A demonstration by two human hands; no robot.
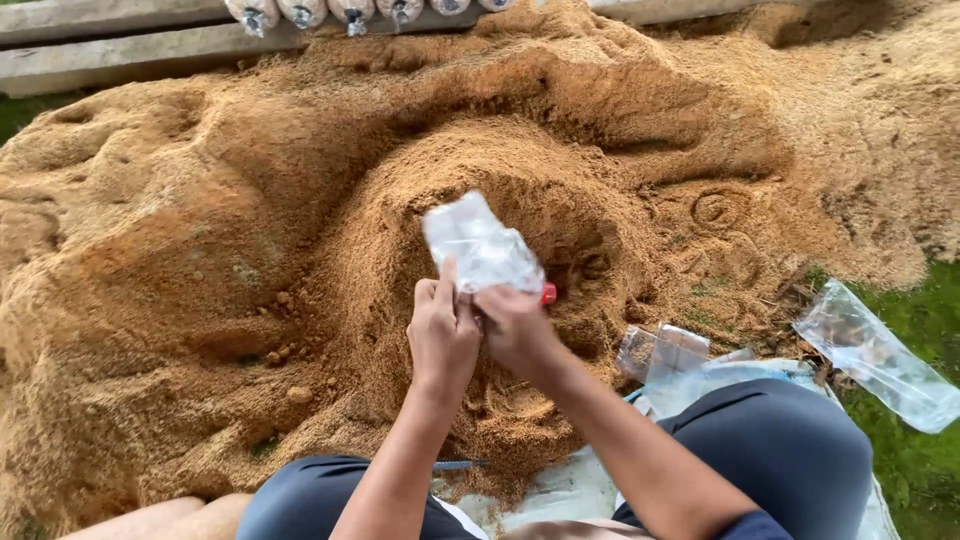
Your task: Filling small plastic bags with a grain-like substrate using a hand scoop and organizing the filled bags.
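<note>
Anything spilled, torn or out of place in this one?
Nothing looks damaged. Both hands, left hand and right hand, hold a crumpled clear plastic bag over the sawdust pile. One loose clear bag lies off on the grass, apart from the others.

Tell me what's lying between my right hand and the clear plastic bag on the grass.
In the head view, between the right hand and the clear plastic bag lie smaller clear bags on the sawdust pile.

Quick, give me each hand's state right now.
Left hand: closed on the lower edge of the clear plastic bag.
Right hand: closed on the same bag, a small red thing beside its fingers.
</note>
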